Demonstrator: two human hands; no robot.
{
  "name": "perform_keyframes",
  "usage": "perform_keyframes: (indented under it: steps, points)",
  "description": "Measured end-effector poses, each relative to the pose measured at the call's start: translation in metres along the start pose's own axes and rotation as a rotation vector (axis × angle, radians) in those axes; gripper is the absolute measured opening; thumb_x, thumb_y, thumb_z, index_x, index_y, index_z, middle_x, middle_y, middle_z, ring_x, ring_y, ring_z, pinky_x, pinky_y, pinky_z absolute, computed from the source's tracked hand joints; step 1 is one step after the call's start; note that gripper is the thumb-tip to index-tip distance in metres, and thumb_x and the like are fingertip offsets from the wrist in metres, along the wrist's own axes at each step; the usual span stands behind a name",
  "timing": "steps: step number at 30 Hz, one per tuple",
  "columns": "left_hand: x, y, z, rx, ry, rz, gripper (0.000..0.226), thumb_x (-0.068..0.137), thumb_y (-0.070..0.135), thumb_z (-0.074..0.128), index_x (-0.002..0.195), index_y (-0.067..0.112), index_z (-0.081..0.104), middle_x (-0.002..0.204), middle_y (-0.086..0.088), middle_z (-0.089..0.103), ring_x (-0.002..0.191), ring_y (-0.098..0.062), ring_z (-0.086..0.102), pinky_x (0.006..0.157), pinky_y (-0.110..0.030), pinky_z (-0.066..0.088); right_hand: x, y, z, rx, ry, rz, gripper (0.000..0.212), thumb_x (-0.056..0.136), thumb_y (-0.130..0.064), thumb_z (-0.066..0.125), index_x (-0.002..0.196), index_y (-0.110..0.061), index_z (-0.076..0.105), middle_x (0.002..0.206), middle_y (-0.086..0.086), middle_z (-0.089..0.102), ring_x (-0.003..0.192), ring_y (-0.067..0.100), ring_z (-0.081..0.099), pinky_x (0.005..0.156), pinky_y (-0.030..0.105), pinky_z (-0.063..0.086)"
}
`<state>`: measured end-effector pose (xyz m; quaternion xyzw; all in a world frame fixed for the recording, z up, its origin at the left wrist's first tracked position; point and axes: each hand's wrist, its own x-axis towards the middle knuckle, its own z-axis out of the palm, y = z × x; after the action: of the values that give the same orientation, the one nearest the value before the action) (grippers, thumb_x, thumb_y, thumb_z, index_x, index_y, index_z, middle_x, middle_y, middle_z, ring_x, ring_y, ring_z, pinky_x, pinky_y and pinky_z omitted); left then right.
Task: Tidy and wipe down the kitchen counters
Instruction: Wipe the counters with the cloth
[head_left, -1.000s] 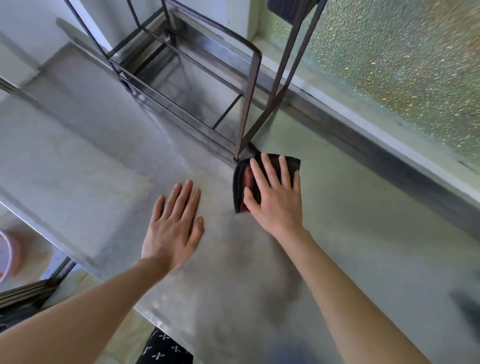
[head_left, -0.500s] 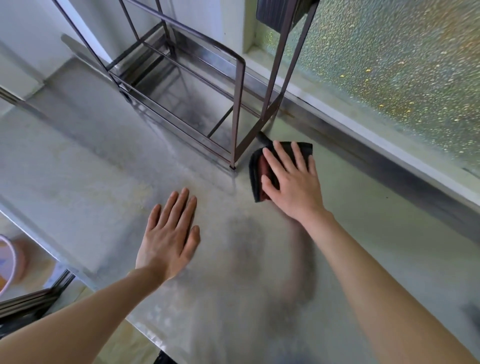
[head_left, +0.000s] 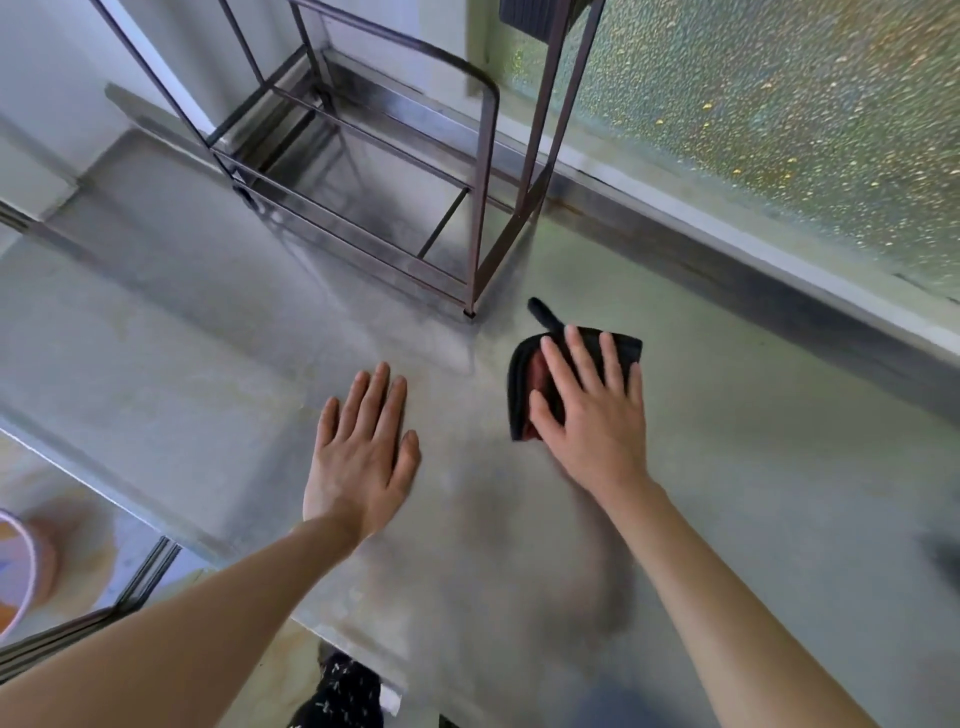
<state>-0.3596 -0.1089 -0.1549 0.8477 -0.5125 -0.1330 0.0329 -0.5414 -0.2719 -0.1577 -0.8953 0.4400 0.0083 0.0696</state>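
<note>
A folded dark cloth with a red inner side lies on the steel counter, just right of the front leg of a metal rack. My right hand presses flat on the cloth, fingers spread over it, and hides most of it. A short dark loop of the cloth sticks out towards the rack. My left hand rests palm down on the bare counter to the left of the cloth, fingers together, with nothing in it.
A brown metal wire rack stands on the counter at the back. A frosted window and its sill run along the right. The counter's front edge is at the lower left, with a pale bucket on the floor below.
My right hand has slid the cloth to the right and slightly back from the rack leg. My left hand has stayed flat in place.
</note>
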Motion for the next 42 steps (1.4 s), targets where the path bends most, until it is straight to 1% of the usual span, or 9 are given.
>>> perform_keyframes:
  steps: [5,10,13,20,25,28,34,40,42]
  points:
    - [0.000,-0.002,0.000,-0.068,-0.004,0.011,0.060,0.093,0.044,0.012,0.148,0.020,0.007,0.156,0.002,-0.003,0.141,-0.011,-0.013,0.116,-0.038,-0.004,-0.010,-0.023,0.004,0.082,0.069,0.436,0.061,0.090,-0.047,0.026,0.145,-0.022,0.032,0.154,0.005,0.025,0.141,0.038,0.018,0.108,0.063,0.020]
    - [-0.001,-0.006,-0.009,-0.131,-0.041,0.056,0.064,0.091,0.044,0.010,0.148,0.016,0.003,0.156,-0.002,-0.009,0.142,-0.014,-0.013,0.115,-0.036,-0.008,-0.049,-0.102,0.015,0.040,0.005,0.235,0.057,0.090,-0.047,0.032,0.144,-0.027,0.032,0.153,0.001,0.029,0.141,0.034,0.023,0.108,0.058,0.021]
    - [-0.007,-0.019,-0.025,-0.238,-0.059,0.131,0.059,0.096,0.037,0.023,0.148,0.015,0.007,0.156,-0.003,-0.007,0.143,-0.014,-0.010,0.114,-0.032,-0.008,-0.060,-0.101,0.015,0.012,-0.046,0.216,0.059,0.090,-0.051,0.025,0.146,-0.032,0.025,0.155,-0.003,0.022,0.143,0.029,0.016,0.111,0.054,0.020]
    - [-0.026,-0.139,-0.036,-0.125,-0.069,0.342,0.053,0.093,0.039,0.021,0.145,0.030,0.025,0.154,0.010,0.003,0.140,-0.006,-0.011,0.114,-0.032,-0.008,-0.053,-0.150,0.020,0.210,0.064,0.848,0.056,0.096,-0.042,0.028,0.148,-0.026,0.019,0.158,0.003,0.012,0.145,0.032,0.000,0.113,0.056,-0.002]
    - [-0.020,-0.181,-0.039,-0.014,-0.083,0.479,0.049,0.092,0.035,0.029,0.138,0.021,0.041,0.150,-0.001,0.028,0.139,-0.023,0.023,0.112,-0.038,0.008,-0.061,-0.237,0.030,0.080,0.019,0.460,0.058,0.092,-0.048,0.023,0.146,-0.028,0.028,0.155,0.001,0.023,0.143,0.033,0.016,0.112,0.053,0.011]
    - [-0.012,-0.182,-0.034,0.013,-0.078,0.546,0.048,0.093,0.035,0.030,0.138,0.021,0.040,0.149,-0.001,0.031,0.137,-0.026,0.028,0.110,-0.040,0.015,-0.085,-0.234,0.034,0.028,-0.005,0.310,0.056,0.091,-0.047,0.030,0.144,-0.030,0.032,0.154,-0.001,0.026,0.141,0.031,0.023,0.110,0.055,0.022]
    - [-0.011,-0.182,-0.028,0.051,-0.060,0.575,0.048,0.093,0.035,0.029,0.139,0.022,0.039,0.149,-0.002,0.033,0.138,-0.026,0.028,0.110,-0.041,0.015,-0.105,-0.225,0.037,0.160,0.092,0.889,0.064,0.086,-0.047,0.021,0.146,-0.026,0.028,0.155,0.003,0.022,0.143,0.034,0.012,0.111,0.059,0.013]
    - [-0.010,-0.182,-0.031,0.080,-0.067,0.589,0.050,0.094,0.035,0.026,0.140,0.022,0.036,0.150,-0.002,0.030,0.139,-0.022,0.019,0.110,-0.040,0.008,-0.130,-0.303,0.045,0.059,0.034,0.468,0.057,0.088,-0.045,0.040,0.142,-0.029,0.036,0.153,-0.002,0.026,0.141,0.031,0.023,0.110,0.054,0.022]
    - [-0.010,-0.182,-0.030,0.078,-0.074,0.589,0.050,0.094,0.036,0.025,0.141,0.023,0.034,0.152,-0.001,0.027,0.140,-0.020,0.015,0.111,-0.039,0.005,-0.138,-0.288,0.047,0.027,0.048,0.509,0.056,0.088,-0.045,0.039,0.142,-0.029,0.038,0.152,-0.002,0.028,0.141,0.031,0.025,0.109,0.055,0.024]
